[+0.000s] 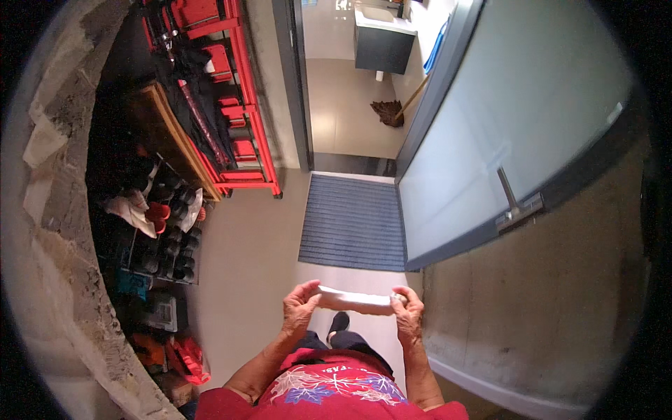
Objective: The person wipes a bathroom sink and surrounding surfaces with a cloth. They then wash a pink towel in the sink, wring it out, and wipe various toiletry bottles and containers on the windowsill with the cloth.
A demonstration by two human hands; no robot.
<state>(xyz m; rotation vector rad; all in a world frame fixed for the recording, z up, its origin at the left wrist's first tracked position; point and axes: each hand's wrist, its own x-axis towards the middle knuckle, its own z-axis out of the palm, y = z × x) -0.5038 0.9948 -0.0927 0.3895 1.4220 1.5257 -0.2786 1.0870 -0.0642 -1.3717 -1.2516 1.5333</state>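
Observation:
A long, narrow white folded cloth (355,301) is stretched level in front of my body. My left hand (300,306) pinches one end between thumb and fingers. At the other end my right hand (409,313) grips it the same way. The cloth looks slightly uneven along its edges, and its exact kind is hard to make out. Below it are my dark trousers and one dark shoe (340,321) on the pale floor.
A grey striped mat (353,220) lies ahead at a bathroom doorway. The frosted door (511,119) stands open at right, with a metal handle (518,206). At left are a red folding ladder (255,133) and a shoe rack (168,234). A mop (389,113) leans inside the bathroom.

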